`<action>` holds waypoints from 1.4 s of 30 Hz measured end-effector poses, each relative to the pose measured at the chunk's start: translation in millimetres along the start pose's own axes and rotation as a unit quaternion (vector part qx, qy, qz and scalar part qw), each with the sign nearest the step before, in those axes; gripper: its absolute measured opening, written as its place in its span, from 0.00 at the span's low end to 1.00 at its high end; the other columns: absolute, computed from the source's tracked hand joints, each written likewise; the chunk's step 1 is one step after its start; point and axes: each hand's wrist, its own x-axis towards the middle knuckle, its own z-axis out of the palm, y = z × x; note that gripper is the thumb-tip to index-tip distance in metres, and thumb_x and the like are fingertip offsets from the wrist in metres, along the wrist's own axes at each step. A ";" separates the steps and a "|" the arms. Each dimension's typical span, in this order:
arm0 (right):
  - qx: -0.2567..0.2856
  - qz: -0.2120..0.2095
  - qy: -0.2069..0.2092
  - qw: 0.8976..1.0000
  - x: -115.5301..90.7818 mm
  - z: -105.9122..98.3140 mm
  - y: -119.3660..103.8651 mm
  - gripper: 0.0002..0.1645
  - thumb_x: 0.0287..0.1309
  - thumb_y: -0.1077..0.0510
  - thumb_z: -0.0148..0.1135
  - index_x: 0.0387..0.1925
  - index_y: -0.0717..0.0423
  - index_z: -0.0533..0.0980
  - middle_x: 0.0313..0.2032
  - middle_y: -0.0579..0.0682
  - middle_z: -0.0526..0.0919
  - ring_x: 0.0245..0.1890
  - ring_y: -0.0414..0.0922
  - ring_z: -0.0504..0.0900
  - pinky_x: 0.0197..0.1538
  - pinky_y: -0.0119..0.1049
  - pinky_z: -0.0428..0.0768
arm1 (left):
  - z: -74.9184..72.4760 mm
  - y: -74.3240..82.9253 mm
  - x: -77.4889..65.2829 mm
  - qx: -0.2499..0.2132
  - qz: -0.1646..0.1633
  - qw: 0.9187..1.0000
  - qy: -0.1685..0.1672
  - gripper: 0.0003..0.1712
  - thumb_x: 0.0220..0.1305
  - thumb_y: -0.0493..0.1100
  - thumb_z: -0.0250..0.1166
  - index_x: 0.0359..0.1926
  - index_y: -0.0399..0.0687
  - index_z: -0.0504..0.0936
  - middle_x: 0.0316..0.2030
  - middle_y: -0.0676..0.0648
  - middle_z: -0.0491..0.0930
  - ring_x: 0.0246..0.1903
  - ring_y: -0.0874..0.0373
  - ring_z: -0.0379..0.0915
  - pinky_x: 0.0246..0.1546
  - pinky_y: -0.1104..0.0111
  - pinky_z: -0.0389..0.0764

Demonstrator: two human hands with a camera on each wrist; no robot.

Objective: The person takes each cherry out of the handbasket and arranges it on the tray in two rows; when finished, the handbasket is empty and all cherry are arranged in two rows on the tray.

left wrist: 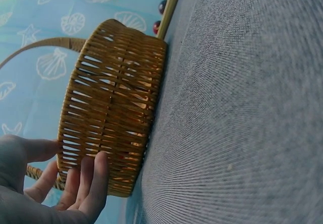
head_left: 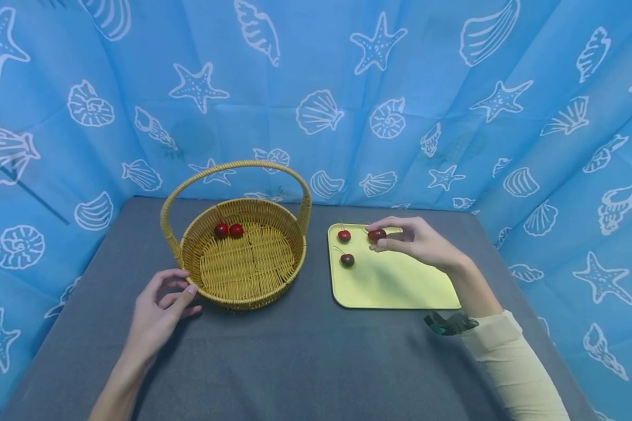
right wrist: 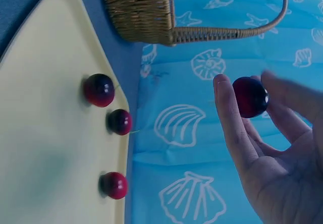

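My right hand (head_left: 418,241) pinches a dark red cherry (right wrist: 250,97) between thumb and fingertips, raised above the yellow tray (head_left: 395,289). In the right wrist view, three more cherries lie on that tray, among them a dark one (right wrist: 99,90) and a brighter red one (right wrist: 114,185). The head view shows only two of these plainly, a red cherry (head_left: 344,235) and a darker cherry (head_left: 347,260) with its stem up. At the left, my left hand (head_left: 160,304) grips the rim of a woven basket (head_left: 247,301), its fingers (left wrist: 96,183) against the outer wall.
Two red cherries (head_left: 229,230) lie together inside the basket, by its back left wall. An arched handle (head_left: 237,165) rises over the basket. A blue curtain (head_left: 337,158) with white shells and starfish hangs around the grey table (head_left: 295,362).
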 end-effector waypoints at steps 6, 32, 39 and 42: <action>0.000 0.022 0.022 1.000 -2.1 -0.9 11.7 0.25 0.73 0.62 0.70 0.67 0.60 0.79 0.64 0.70 0.81 0.53 0.44 0.93 0.62 0.35 0.93 | 0.8 0.1 -0.1 -0.002 0.003 1.000 0.000 0.29 0.79 0.49 0.68 0.71 0.44 0.69 0.52 0.50 0.73 0.43 0.62 0.87 0.47 0.65 0.98; -0.111 0.093 0.027 0.989 9.3 3.7 81.2 0.24 0.63 0.66 0.77 0.60 0.65 0.83 0.59 0.66 0.86 0.54 0.57 0.90 0.50 0.27 0.90 | 1.8 0.8 -2.5 0.002 0.033 0.999 0.008 0.27 0.79 0.47 0.67 0.69 0.41 0.70 0.50 0.49 0.73 0.40 0.60 0.88 0.45 0.65 0.98; -0.134 0.106 0.029 0.985 10.4 5.1 88.7 0.25 0.61 0.64 0.79 0.59 0.64 0.84 0.57 0.66 0.88 0.51 0.57 0.91 0.46 0.26 0.89 | 1.7 0.5 -3.1 0.005 0.036 0.999 0.007 0.27 0.79 0.47 0.67 0.69 0.41 0.70 0.50 0.49 0.73 0.40 0.60 0.88 0.45 0.65 0.98; -0.147 0.110 0.034 0.982 11.6 5.3 91.2 0.24 0.61 0.63 0.79 0.58 0.64 0.84 0.56 0.65 0.89 0.51 0.56 0.90 0.46 0.25 0.87 | 1.9 1.0 -3.4 0.007 0.036 0.999 0.007 0.27 0.80 0.47 0.67 0.69 0.41 0.70 0.50 0.49 0.73 0.40 0.60 0.87 0.45 0.65 0.98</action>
